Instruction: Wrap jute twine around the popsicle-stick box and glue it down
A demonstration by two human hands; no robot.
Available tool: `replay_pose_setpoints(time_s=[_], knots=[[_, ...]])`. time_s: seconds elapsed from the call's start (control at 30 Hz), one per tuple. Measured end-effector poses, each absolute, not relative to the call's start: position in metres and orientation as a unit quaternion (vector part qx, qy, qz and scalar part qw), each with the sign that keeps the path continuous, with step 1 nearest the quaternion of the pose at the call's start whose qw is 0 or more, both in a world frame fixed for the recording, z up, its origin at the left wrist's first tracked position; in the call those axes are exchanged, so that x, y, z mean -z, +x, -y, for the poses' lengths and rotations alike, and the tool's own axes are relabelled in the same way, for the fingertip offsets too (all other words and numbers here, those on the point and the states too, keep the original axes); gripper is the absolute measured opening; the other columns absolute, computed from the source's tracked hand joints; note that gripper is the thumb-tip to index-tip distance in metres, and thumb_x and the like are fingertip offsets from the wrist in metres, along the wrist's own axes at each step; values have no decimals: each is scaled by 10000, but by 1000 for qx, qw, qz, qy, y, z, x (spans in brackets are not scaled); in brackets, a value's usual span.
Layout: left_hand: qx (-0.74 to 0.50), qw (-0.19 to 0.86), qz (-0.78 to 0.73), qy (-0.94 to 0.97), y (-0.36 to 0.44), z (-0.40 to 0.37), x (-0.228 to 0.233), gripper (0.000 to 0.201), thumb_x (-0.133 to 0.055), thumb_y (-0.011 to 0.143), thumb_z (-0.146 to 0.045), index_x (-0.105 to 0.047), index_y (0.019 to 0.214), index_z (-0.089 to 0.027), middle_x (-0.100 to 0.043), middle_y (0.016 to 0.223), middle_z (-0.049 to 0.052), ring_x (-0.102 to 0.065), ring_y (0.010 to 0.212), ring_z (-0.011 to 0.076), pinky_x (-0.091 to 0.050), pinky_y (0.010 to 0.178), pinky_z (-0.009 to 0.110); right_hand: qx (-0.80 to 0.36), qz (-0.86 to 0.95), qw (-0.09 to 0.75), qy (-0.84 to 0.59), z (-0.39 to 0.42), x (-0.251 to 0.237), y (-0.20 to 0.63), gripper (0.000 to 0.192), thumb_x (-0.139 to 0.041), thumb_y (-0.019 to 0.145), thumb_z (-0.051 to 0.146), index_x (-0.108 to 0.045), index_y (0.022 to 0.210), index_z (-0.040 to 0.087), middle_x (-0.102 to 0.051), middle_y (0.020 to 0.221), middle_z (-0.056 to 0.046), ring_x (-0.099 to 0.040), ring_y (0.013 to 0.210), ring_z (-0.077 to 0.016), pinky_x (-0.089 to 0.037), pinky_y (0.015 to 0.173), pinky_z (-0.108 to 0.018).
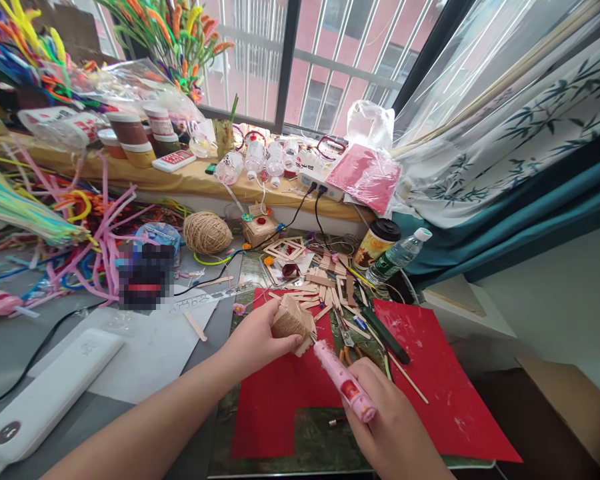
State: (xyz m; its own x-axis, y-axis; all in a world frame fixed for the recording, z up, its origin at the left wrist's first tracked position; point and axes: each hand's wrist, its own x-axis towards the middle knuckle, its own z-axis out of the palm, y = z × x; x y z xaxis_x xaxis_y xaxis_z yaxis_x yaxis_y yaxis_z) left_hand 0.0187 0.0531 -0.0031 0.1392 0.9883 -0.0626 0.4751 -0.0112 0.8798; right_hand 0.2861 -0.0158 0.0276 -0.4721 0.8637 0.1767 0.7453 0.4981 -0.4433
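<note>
A small box wound with brown twine (293,319) is gripped between the thumb and fingers of my left hand (260,339), above red paper. My right hand (390,417) is wrapped around a pink glue gun (344,379). Its tip meets the near right side of the box, though I cannot tell whether it touches. Just beyond lie many wooden craft sticks (325,283). Orange-handled pliers (355,352) rest beside the glue gun, partly behind my right hand.
Red paper sheets (440,380) cover part of the table. A twine ball (207,233), lidded cup (379,241) and water bottle (399,257) stand beyond. Pipe cleaners (30,213) crowd the left, and a white lamp-like device (55,393) lies nearer. Black cables cross behind.
</note>
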Motion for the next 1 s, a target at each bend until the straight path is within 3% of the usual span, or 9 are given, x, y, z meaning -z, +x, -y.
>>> replay_pose_setpoints(time_s=[0.33, 0.47, 0.57, 0.63, 0.77, 0.87, 1.0], knots=[[-320, 423, -567, 630, 17, -56, 7, 376, -808, 770, -425, -594, 1022, -247, -743, 1027, 21, -714, 950, 282, -524, 770, 352, -173, 835, 212, -477, 16, -26, 293, 121, -441, 1034, 192, -553, 1034, 239, -627, 987, -63, -635, 837, -221, -524, 719, -308], [-317, 429, -572, 623, 15, -56, 8, 388, -800, 782, -468, -596, 1030, -250, -749, 1045, 32, -723, 978, 298, -536, 758, 354, -92, 772, 265, -571, -8, -15, 330, 81, -541, 1017, 295, -595, 1045, 240, -662, 1061, -84, -659, 919, -250, -518, 766, -330], [-317, 430, -573, 622, 14, -56, 8, 402, -803, 773, -490, -604, 1025, -247, -751, 1037, 40, -726, 973, 305, -539, 745, 354, -32, 693, 264, -670, -33, 2, 373, 181, -580, 989, 402, -609, 926, 234, -670, 979, -91, -646, 837, -267, -494, 744, -361], [-321, 433, -572, 619, 14, -57, 9, 415, -809, 759, -484, -610, 1030, -240, -753, 1021, 46, -727, 963, 308, -543, 742, 354, -55, 657, 289, -694, -46, 13, 399, 238, -591, 957, 446, -639, 878, 227, -682, 881, -86, -651, 815, -274, -498, 749, -367], [-324, 439, -567, 617, 14, -60, 11, 415, -799, 765, -478, -611, 1041, -231, -752, 993, 39, -728, 931, 297, -546, 752, 353, -145, 561, 349, -737, -53, 30, 431, 340, -564, 921, 458, -744, 1058, 204, -749, 830, -68, -655, 705, -246, -499, 645, -334], [-313, 443, -566, 621, 14, -61, 10, 391, -785, 787, -481, -607, 1036, -237, -752, 988, 28, -728, 926, 290, -539, 747, 350, -171, 495, 364, -770, -53, 38, 441, 358, -617, 868, 465, -772, 1033, 188, -741, 734, -60, -636, 635, -239, -482, 591, -329], [-307, 436, -568, 626, 14, -60, 5, 385, -787, 787, -467, -615, 1043, -238, -756, 1009, 27, -725, 946, 294, -530, 752, 347, -170, 481, 378, -773, -51, 45, 444, 369, -674, 825, 471, -775, 1007, 168, -742, 764, -77, -669, 718, -259, -503, 629, -332]])
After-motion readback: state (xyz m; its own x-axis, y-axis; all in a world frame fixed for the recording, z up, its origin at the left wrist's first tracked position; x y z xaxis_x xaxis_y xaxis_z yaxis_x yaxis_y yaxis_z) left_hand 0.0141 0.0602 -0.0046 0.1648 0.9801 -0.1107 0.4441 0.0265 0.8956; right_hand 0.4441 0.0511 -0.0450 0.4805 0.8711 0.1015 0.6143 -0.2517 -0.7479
